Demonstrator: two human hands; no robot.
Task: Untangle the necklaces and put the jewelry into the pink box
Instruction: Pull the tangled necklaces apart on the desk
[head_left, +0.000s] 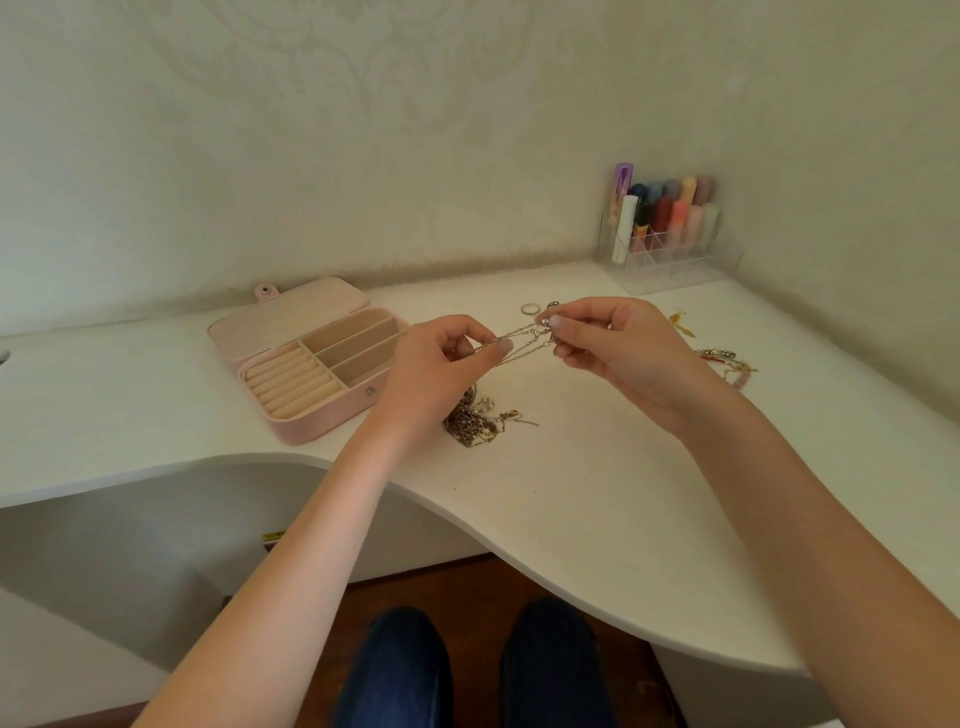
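Thin silver necklace chains (522, 343) stretch in the air between my hands above the white desk (571, 493). My left hand (436, 374) pinches one end of the chains, and my right hand (613, 348) pinches the other end near a clasp. Below my left hand, a tangled heap of gold and dark chains (480, 418) lies on the desk. The pink box (311, 358) stands open to the left, showing ring rolls and three long empty compartments. A silver ring (530, 308) lies behind my hands.
A gold earring (681, 323) and a pile of bracelets (727, 361) lie at the right. A clear organiser (670, 254) with coloured tubes stands in the back corner by the wall. The desk's front edge curves inward above my knees.
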